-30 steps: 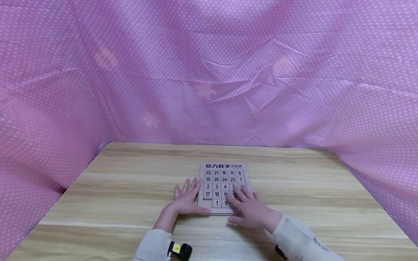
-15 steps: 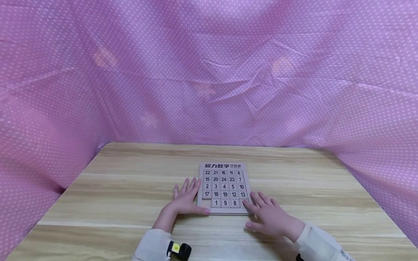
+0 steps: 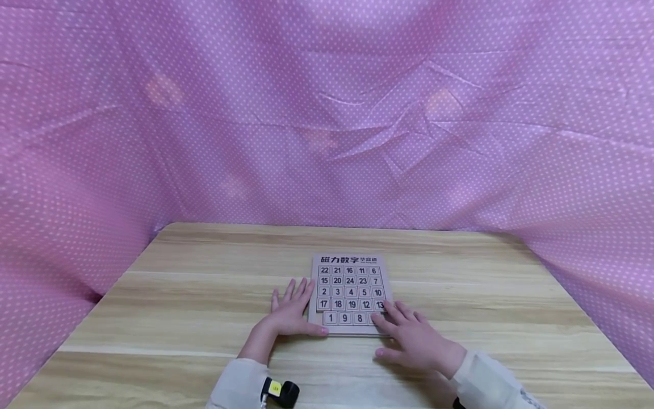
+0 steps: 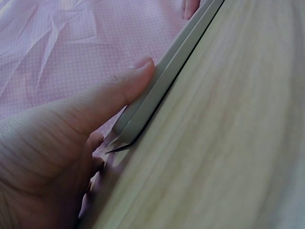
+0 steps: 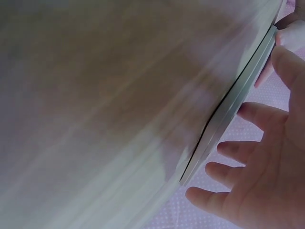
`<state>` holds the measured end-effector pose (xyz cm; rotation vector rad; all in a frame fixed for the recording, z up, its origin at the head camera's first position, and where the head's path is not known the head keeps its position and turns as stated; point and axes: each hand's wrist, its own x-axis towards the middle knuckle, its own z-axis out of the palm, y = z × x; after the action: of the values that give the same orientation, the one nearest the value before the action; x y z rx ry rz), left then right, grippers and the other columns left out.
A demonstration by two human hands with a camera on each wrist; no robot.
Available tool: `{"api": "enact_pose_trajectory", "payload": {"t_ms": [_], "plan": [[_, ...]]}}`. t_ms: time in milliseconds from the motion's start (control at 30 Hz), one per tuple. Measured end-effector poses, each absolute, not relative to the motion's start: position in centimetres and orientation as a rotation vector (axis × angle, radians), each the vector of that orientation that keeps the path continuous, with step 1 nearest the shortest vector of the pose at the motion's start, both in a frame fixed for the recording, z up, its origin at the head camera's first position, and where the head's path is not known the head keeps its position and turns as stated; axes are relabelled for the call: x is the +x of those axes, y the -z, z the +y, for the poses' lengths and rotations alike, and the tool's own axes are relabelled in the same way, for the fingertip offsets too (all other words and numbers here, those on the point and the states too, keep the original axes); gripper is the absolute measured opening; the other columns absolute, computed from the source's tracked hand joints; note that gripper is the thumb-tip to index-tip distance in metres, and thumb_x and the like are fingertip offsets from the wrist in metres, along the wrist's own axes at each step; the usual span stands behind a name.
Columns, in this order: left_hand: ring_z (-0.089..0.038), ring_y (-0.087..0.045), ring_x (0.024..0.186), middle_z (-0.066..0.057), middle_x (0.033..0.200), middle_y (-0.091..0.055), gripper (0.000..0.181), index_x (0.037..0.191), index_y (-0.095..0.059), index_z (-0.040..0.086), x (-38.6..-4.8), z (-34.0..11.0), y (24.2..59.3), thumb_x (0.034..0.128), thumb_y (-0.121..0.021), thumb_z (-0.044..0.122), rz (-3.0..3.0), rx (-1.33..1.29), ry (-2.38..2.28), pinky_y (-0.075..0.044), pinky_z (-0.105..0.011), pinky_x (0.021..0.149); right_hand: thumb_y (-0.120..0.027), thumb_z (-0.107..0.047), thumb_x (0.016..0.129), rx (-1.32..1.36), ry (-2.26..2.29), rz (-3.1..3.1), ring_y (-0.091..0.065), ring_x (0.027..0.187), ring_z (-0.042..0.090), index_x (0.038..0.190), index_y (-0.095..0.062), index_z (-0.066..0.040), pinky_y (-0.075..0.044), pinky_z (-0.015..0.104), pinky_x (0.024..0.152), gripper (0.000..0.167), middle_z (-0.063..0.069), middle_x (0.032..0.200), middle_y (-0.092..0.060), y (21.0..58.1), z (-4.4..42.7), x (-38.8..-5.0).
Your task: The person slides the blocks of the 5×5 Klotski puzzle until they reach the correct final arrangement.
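Note:
A sliding number puzzle lies flat on the table, its numbered tiles in rows. Its bottom row, with the 1 tile, 9 and 8, sits shifted partway, leaving a narrow gap at the left end. My left hand rests at the board's left side with fingers spread. Its thumb lies on the front edge near the corner. My right hand is at the lower right, fingers extended, the index fingertip on the last bottom-row tile and hiding its number. The right thumb is off the board, over the table.
The wood-grain table spreads around the puzzle. Pink dotted cloth hangs behind and on both sides. A black wrist device with a yellow label is strapped on the left wrist.
My right hand has drawn back from over the tiles to the lower right corner, then moved slightly left. The bottom-row tiles have slid left by about half a tile. My left hand stays put.

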<state>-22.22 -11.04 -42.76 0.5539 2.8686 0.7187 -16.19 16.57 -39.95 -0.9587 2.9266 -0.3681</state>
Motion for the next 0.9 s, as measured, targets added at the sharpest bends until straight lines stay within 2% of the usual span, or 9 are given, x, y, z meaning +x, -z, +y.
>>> {"api": "enact_pose_trajectory", "payload": {"t_ms": [433, 667, 900], "plan": [[-0.033, 0.004, 0.127, -0.013, 0.142, -0.007, 0.115, 0.139, -0.012, 0.01, -22.1, -11.1, 42.4, 0.0532, -0.063, 0.067, 2.869, 0.563, -0.698, 0.012, -0.055, 0.093, -0.046, -0.057, 0.078, -0.969, 0.341, 2.898, -0.015, 0.123, 0.041, 0.132, -0.037, -0.011, -0.017, 0.061, 0.091, 0.071, 0.021, 0.138, -0.018, 40.0, 15.3, -16.7], [-0.032, 0.005, 0.127, -0.012, 0.142, -0.006, 0.116, 0.139, -0.011, 0.011, -22.3, -11.1, 42.7, 0.0521, -0.063, 0.068, 2.864, 0.553, -0.707, 0.013, -0.054, 0.093, -0.047, -0.056, 0.079, -0.945, 0.328, 2.886, -0.016, 0.122, 0.042, 0.132, -0.037, -0.014, -0.018, 0.062, 0.089, 0.068, 0.02, 0.138, -0.02, 39.5, 15.6, -16.9], [-0.031, 0.006, 0.127, -0.011, 0.143, -0.005, 0.116, 0.139, -0.011, 0.012, -22.4, -11.2, 42.9, 0.0518, -0.062, 0.068, 2.862, 0.545, -0.714, 0.014, -0.053, 0.093, -0.047, -0.056, 0.078, -0.927, 0.316, 2.883, -0.018, 0.121, 0.042, 0.133, -0.034, -0.011, -0.019, 0.062, 0.089, 0.072, 0.019, 0.137, -0.022, 39.3, 15.5, -17.1]]}}
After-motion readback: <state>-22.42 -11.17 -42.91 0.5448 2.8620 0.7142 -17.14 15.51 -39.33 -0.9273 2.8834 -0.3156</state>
